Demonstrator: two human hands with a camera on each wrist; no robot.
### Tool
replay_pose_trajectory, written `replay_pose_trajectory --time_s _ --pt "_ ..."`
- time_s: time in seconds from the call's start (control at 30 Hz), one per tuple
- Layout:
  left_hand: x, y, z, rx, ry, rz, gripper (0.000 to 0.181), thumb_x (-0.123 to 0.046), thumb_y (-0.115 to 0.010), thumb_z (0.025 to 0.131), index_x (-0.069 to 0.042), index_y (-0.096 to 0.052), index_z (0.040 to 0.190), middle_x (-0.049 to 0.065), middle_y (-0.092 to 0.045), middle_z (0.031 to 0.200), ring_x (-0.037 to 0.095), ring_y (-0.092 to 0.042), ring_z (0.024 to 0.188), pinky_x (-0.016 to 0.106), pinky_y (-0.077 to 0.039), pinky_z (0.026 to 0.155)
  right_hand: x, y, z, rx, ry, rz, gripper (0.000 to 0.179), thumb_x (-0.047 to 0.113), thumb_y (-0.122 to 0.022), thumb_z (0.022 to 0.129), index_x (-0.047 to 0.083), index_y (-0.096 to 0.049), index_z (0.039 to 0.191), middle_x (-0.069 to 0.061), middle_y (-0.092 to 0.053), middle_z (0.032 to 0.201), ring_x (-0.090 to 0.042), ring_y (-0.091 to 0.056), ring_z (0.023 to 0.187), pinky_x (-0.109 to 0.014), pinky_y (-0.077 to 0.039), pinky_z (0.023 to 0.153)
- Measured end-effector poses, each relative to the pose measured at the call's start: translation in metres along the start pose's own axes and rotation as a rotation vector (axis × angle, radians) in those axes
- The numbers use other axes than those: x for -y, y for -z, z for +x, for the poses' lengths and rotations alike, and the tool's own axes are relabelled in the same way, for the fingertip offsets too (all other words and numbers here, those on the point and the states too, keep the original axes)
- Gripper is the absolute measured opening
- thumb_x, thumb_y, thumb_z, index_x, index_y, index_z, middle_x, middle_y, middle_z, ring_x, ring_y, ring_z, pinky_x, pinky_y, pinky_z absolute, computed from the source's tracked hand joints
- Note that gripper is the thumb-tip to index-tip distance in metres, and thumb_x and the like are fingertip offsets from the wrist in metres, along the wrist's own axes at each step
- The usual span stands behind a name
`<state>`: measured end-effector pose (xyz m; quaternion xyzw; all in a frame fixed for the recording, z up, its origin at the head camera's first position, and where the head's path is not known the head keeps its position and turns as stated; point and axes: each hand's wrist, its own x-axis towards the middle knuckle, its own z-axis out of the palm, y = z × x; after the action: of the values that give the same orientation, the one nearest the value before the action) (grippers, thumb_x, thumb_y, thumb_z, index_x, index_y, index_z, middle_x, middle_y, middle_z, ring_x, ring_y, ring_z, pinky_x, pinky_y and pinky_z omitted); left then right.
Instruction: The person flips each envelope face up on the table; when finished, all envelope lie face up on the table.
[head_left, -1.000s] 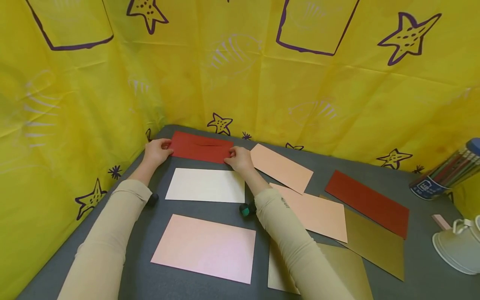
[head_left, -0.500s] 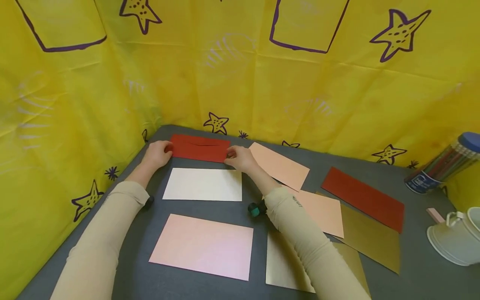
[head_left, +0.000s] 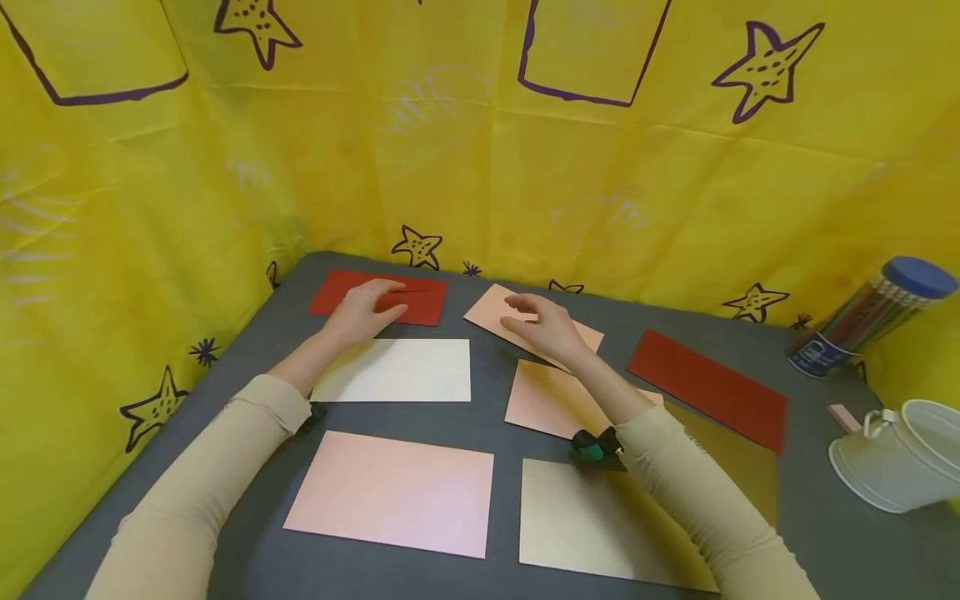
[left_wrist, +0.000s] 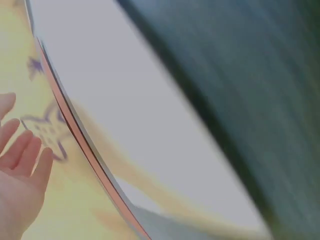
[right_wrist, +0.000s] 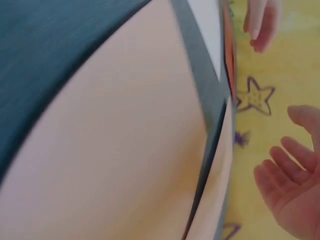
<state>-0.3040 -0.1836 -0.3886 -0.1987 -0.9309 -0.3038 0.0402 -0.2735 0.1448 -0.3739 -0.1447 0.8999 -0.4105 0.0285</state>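
Observation:
My left hand (head_left: 363,312) hovers above the front part of a red card (head_left: 326,292) with a slit, its fingers loosely spread and holding nothing. A white card (head_left: 405,371) lies just in front of it. My right hand (head_left: 546,327) hangs over a peach card (head_left: 487,308), thumb and fingers apart, with nothing between them. The right wrist view shows this hand (right_wrist: 292,185) palm up to the camera and apart from the cards. Below lies a second peach card (head_left: 536,404), partly hidden by the right forearm.
A pale pink card (head_left: 390,492) and a gold card (head_left: 570,525) lie nearest the front. Another red card (head_left: 708,387) overlaps a further gold card (head_left: 750,483) at right. A pencil tub (head_left: 847,333), a white metal pot (head_left: 881,458) and a small pink block (head_left: 843,417) stand beyond.
Both hands have let go of the slit red card's ends. The left hand has moved right over it, and the right hand has moved right over the peach card. The view has turned slightly right.

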Motion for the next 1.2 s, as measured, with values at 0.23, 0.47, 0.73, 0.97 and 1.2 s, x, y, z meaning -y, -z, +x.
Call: replay_pose_trajectory --time_s 0.23,0.47,0.73,0.97,1.2 --pt "-0.033 -0.02 0.01 0.118 -0.089 -0.007 0.054 -0.028 -0.068 0.093 -0.008 -0.052 0.14 0.011 -0.052 0.141 0.03 -0.043 0.133 0.051 -0.033 0.108 -0.027 0.021 -0.027 0.016 0.09 -0.152 0.055 0.033 -0.066 0.094 0.009 -0.051 0.141 -0.009 -0.049 0.143 -0.03 -0.042 0.133 -0.051 -0.037 0.106" --pt "-0.048 -0.037 0.024 0.212 -0.139 0.079 0.057 -0.033 -0.067 0.093 -0.009 -0.05 0.142 0.009 -0.05 0.143 0.028 -0.04 0.135 0.049 -0.03 0.111 -0.05 0.039 -0.044 0.119 0.094 -0.256 0.076 0.041 -0.068 0.091 0.004 -0.036 0.149 -0.016 -0.035 0.153 -0.035 -0.029 0.141 -0.055 -0.027 0.111" --pt "-0.053 -0.057 0.039 0.305 -0.147 0.134 0.066 -0.037 -0.065 0.094 -0.007 -0.04 0.148 0.011 -0.04 0.151 0.029 -0.033 0.14 0.048 -0.027 0.113 -0.07 0.051 -0.054 0.195 0.045 -0.299 0.09 0.046 -0.068 0.089 0.002 -0.023 0.153 -0.02 -0.023 0.158 -0.038 -0.017 0.145 -0.056 -0.018 0.114" --pt "-0.057 -0.068 0.048 0.364 -0.118 0.191 0.071 -0.041 -0.059 0.097 -0.006 -0.031 0.153 0.013 -0.028 0.157 0.028 -0.023 0.145 0.044 -0.02 0.116 -0.082 0.053 -0.059 0.225 0.016 -0.331 0.095 0.05 -0.066 0.089 0.0 -0.018 0.154 -0.021 -0.015 0.159 -0.038 -0.008 0.147 -0.056 -0.014 0.115" --pt "-0.063 -0.074 0.054 0.352 -0.169 0.191 0.063 -0.032 -0.057 0.099 0.0 -0.036 0.149 0.019 -0.033 0.153 0.032 -0.028 0.143 0.044 -0.023 0.115 -0.082 0.057 -0.064 0.238 -0.003 -0.346 0.092 0.046 -0.066 0.091 -0.001 -0.017 0.154 -0.02 -0.014 0.16 -0.039 -0.011 0.146 -0.054 -0.014 0.115"
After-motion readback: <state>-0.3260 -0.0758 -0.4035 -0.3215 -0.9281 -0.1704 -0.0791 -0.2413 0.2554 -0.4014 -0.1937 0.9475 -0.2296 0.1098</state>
